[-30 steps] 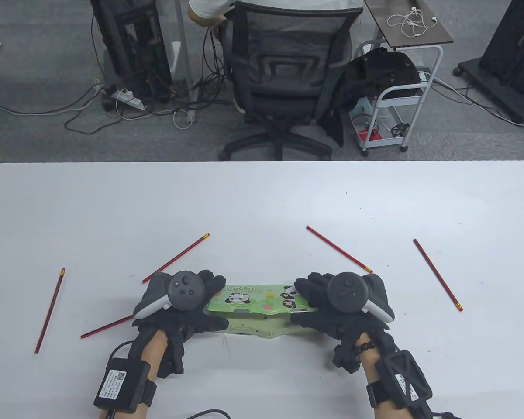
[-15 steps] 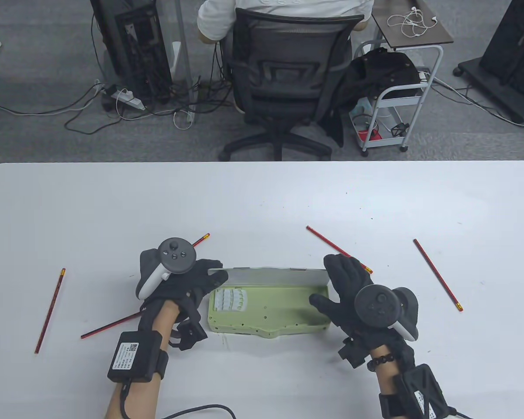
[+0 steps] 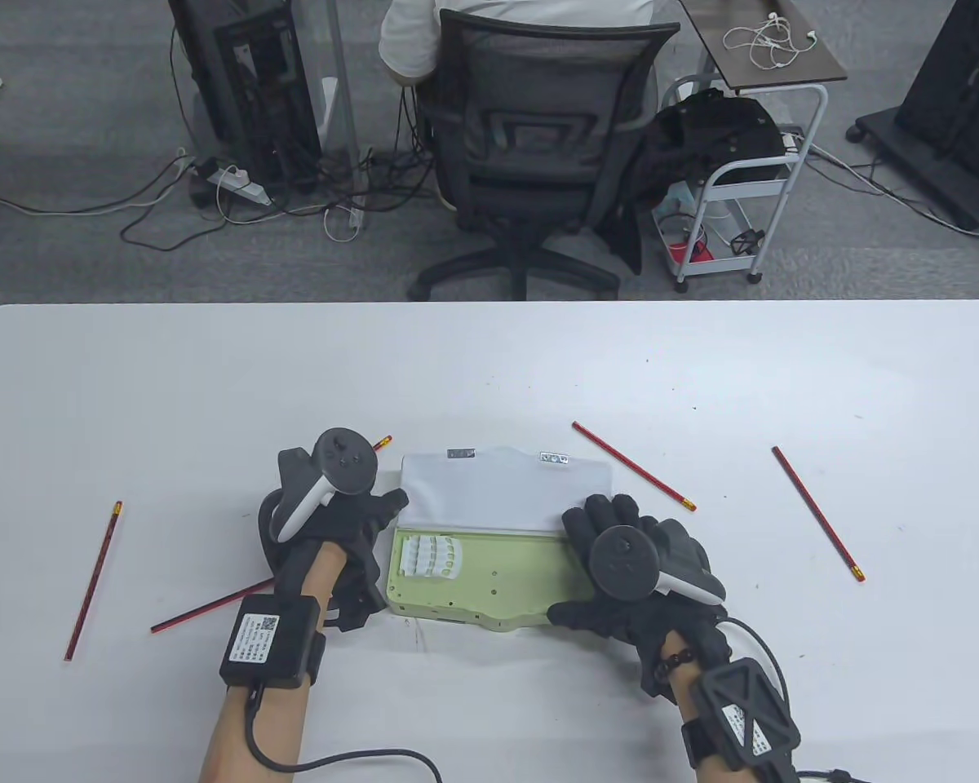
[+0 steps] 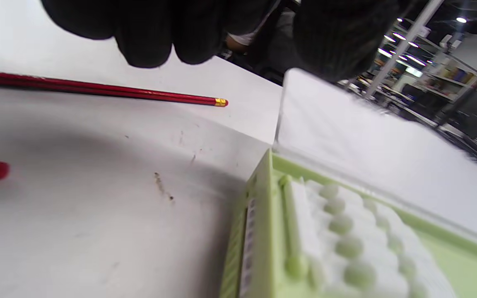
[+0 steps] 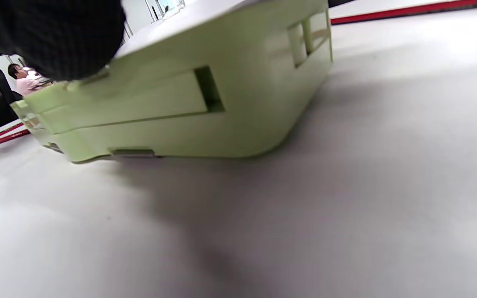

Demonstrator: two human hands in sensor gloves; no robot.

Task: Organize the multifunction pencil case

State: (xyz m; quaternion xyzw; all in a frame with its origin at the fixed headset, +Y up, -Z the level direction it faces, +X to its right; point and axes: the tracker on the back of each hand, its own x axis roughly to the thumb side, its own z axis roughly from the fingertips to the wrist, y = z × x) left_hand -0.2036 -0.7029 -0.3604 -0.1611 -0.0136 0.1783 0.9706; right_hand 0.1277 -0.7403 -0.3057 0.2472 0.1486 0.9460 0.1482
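Observation:
The green pencil case (image 3: pixel 489 581) lies open near the table's front, its white-lined lid (image 3: pixel 481 489) tipped back. A white ridged pencil holder (image 3: pixel 431 558) sits in its left end and shows close in the left wrist view (image 4: pixel 346 240). My left hand (image 3: pixel 387 506) is at the lid's left edge; its thumb (image 4: pixel 338 41) touches the lid's corner (image 4: pixel 346 136) and the fingers hang free. My right hand (image 3: pixel 583 563) grips the case's right end, thumb at the front wall (image 5: pixel 189 103). Several red pencils lie loose around the case: (image 3: pixel 632 465), (image 3: pixel 816 514), (image 3: pixel 94 579), (image 3: pixel 212 605).
One pencil's eraser end (image 3: pixel 383 442) shows beyond my left hand, its shaft plain in the left wrist view (image 4: pixel 97 87). The white table (image 3: pixel 489 367) stretches bare behind the case. An office chair (image 3: pixel 538 122) and a cart (image 3: pixel 734 179) stand beyond the far edge.
The closed case was opened: both hands lifted the lid, which has swung from upright to tipped back. My right hand came back down onto the case's right end.

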